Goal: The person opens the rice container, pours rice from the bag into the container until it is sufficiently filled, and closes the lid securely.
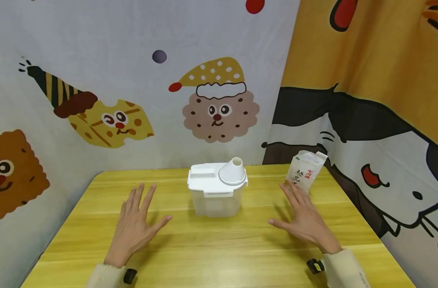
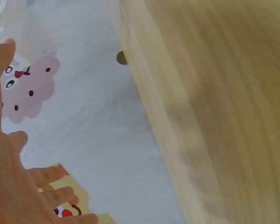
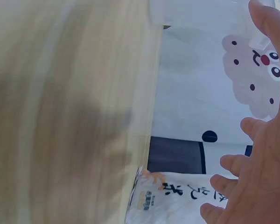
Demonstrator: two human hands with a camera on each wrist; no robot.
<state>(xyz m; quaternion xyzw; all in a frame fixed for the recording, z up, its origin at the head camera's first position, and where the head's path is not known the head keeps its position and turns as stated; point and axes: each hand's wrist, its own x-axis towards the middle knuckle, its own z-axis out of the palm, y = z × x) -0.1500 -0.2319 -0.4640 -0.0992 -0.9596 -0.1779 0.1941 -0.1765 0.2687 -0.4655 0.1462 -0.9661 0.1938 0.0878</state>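
A clear plastic storage container with a white lid stands upright in the middle of the table, between my hands. The lid carries a cone-shaped spout on its right half and latches at its edges. My left hand is held over the table to the left of the container, fingers spread, holding nothing. On the other side my right hand is also spread and holds nothing. Its fingertips overlap the lower part of a white paper-like bag with black and red characters, which stands tilted at the back right.
The wooden table has its back edge against a cloth printed with cartoon biscuits and cheese. A yellow curtain with a cartoon figure hangs along the right side. Both wrists wear black straps.
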